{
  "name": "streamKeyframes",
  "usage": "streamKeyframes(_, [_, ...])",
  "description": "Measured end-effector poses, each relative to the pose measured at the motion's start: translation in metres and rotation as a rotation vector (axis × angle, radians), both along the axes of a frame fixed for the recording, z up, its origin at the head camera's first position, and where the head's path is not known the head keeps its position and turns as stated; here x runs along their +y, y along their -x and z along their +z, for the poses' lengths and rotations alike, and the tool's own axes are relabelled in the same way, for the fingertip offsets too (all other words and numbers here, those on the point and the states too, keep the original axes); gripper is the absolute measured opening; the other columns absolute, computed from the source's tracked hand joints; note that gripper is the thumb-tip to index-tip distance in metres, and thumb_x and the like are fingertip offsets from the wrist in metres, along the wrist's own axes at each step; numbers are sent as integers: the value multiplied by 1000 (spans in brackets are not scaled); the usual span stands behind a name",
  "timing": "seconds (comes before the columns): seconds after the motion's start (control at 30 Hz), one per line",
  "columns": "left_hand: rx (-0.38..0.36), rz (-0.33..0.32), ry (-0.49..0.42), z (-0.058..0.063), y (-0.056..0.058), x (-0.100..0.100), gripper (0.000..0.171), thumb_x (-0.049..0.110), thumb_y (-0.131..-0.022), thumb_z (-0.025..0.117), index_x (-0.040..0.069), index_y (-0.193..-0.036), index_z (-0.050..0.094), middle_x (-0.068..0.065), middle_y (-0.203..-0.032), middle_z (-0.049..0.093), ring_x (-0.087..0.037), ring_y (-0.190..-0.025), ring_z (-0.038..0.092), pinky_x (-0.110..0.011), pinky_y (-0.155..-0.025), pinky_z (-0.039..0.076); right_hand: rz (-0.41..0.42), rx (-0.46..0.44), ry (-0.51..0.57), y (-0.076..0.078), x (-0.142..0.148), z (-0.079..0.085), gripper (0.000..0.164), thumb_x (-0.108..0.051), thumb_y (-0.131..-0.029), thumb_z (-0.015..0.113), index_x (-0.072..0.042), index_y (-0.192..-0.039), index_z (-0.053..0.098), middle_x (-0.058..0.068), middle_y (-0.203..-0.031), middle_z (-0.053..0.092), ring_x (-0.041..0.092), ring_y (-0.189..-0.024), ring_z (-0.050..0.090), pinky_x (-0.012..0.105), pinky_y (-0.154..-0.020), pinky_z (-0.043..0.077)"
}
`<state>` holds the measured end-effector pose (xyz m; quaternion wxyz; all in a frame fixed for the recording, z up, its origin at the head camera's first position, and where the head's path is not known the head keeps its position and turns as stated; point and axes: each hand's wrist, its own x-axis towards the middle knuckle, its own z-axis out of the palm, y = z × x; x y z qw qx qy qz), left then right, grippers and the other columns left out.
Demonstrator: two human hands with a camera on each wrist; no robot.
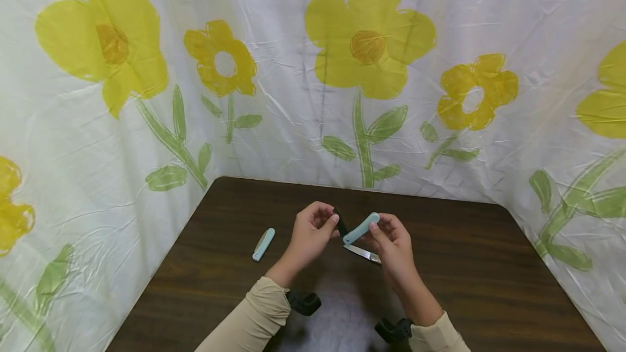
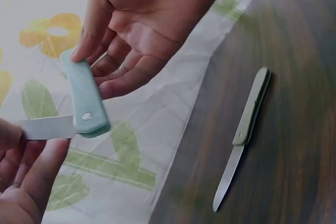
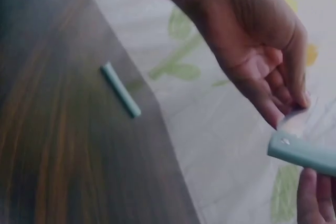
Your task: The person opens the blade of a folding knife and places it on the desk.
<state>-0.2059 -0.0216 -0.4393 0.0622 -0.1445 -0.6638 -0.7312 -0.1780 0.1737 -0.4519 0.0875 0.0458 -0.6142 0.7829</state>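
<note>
Above the table, both hands hold a folding knife with a light blue handle [image 1: 362,228], its blade [image 2: 48,127] swung out at an angle. My left hand [image 1: 311,231] pinches the blade between thumb and fingers. At the other end, my right hand [image 1: 395,246] grips the handle, thumb on its side. Beneath the hands lies another folding knife [image 2: 248,111], opened out, with a pale handle. A third, light blue folding knife [image 1: 264,244] lies folded on the table, left of my left hand.
The dark wood-grain table [image 1: 215,287] ends at a back edge in front of a white curtain [image 1: 274,140] with yellow flowers. Black straps with camera mounts [image 1: 304,303] sit on both wrists.
</note>
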Motion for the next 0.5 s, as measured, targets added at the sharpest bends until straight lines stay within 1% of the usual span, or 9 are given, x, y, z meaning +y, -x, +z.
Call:
streamKeyframes(0.13, [-79,23,-218,-3,2,5,7,-9,-99,66,-7,-105,63,-9,-98,65,-13,-87,68,-39,-74,66,-65,-33,129,1,-3,3,12,-3,-107,61,-6,-118,59,-4,-100,64,9,-95,66,35,-86,65])
streamKeyframes(0.23, [-118,30,-357,-3,3,8,8,-10,-99,65,-4,-105,63,-5,-98,63,-13,-89,67,-39,-75,66,-107,-41,203,2,-7,5,9,-5,-107,61,-10,-115,60,-4,-100,64,9,-95,63,35,-84,65])
streamKeyframes(0.33, [-135,36,-403,-5,3,9,7,-8,-100,65,-4,-105,63,-7,-98,64,-13,-89,67,-38,-74,66,-119,-45,221,3,-7,5,10,-6,-107,61,-10,-116,60,-4,-101,64,8,-96,62,35,-83,65])
streamKeyframes(0.43, [-135,30,-382,-6,4,6,8,-9,-99,65,-8,-107,62,-7,-97,65,-14,-88,69,-38,-73,66,-117,-46,173,3,-4,5,19,-3,-107,61,-10,-124,59,-4,-101,65,9,-94,65,35,-81,66])
streamKeyframes(0.5, [-129,12,-355,-4,4,3,12,-10,-98,67,-11,-108,61,-7,-96,66,-15,-87,70,-38,-72,66,-114,-46,133,4,0,5,25,-1,-106,61,-8,-130,59,-3,-101,66,10,-93,68,37,-81,66])
